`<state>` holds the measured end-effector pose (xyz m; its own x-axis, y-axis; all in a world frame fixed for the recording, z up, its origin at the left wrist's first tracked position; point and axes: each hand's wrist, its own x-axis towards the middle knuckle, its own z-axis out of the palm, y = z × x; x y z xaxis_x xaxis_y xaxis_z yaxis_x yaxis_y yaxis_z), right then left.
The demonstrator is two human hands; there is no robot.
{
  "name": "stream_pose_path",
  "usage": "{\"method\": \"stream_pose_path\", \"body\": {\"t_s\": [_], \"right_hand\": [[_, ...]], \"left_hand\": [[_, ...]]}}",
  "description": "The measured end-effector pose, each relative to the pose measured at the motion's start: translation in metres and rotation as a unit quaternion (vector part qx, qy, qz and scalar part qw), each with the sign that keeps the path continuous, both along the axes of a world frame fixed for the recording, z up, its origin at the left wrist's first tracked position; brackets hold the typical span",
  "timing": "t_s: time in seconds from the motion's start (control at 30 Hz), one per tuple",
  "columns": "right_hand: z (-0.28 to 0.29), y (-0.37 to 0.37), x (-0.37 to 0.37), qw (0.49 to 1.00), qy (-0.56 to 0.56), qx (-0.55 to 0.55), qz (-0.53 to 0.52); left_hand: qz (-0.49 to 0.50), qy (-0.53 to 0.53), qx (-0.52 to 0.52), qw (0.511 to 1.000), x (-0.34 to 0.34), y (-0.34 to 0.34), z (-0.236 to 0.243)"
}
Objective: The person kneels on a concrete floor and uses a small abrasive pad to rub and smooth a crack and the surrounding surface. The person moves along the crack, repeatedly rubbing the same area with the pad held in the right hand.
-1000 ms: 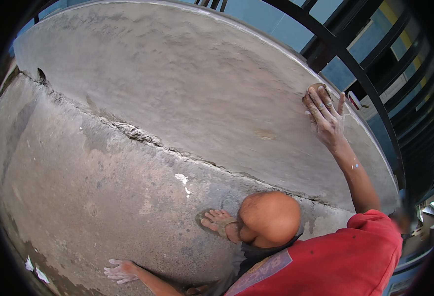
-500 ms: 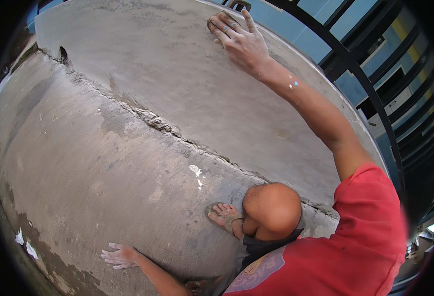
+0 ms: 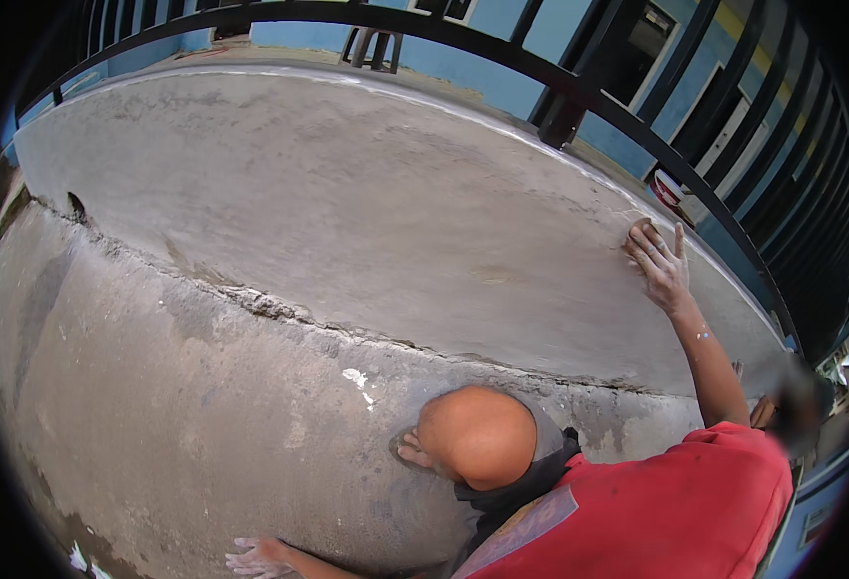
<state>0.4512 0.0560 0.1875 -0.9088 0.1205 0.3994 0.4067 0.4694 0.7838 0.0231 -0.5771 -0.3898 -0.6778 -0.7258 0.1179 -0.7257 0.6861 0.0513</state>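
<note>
My right hand point(image 3: 664, 270) is against the upper right part of a smooth grey concrete wall point(image 3: 396, 212), just below its top edge. Under its fingers is a small flat brown piece of sandpaper point(image 3: 641, 228), mostly hidden by them. Pale dust coats the fingers, and the arm reaches out far to the right. At the bottom my left hand point(image 3: 259, 557) rests with fingers spread on the rough concrete ground point(image 3: 203, 415), holding nothing. My bent knee point(image 3: 482, 436) is close to the wall's foot, with the toes of one foot partly showing beside it.
A cracked, crumbling joint point(image 3: 270, 306) runs between wall and ground. Black metal railing point(image 3: 502, 53) stands above the wall, with a bucket point(image 3: 668, 188) and stool legs point(image 3: 371, 48) behind it. White flakes point(image 3: 355, 378) lie on the ground. A blurred person point(image 3: 799, 405) is at far right.
My right hand has moved right along the wall's upper part, carrying the sandpaper. The view has shifted, showing more railing. My left hand still rests on the ground.
</note>
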Motion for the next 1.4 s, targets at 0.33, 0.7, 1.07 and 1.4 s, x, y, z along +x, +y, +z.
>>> {"method": "stream_pose_path", "body": {"t_s": [0.33,0.7,1.07,1.4], "right_hand": [[-0.016,-0.005,-0.085,0.998,-0.03,0.006,0.057],[-0.018,-0.063,-0.501,0.977,0.034,0.133,0.163],[-0.01,-0.03,-0.267,0.992,0.01,0.008,0.128],[-0.025,0.003,0.083,0.995,0.041,-0.005,-0.095]], "left_hand": [[-0.006,-0.039,-0.038,0.998,0.001,0.001,-0.026],[0.006,-0.022,0.002,1.0,0.005,0.007,0.004],[0.013,-0.007,0.005,1.0,-0.003,-0.009,0.003],[-0.011,0.009,-0.025,1.0,-0.001,-0.001,-0.015]]}}
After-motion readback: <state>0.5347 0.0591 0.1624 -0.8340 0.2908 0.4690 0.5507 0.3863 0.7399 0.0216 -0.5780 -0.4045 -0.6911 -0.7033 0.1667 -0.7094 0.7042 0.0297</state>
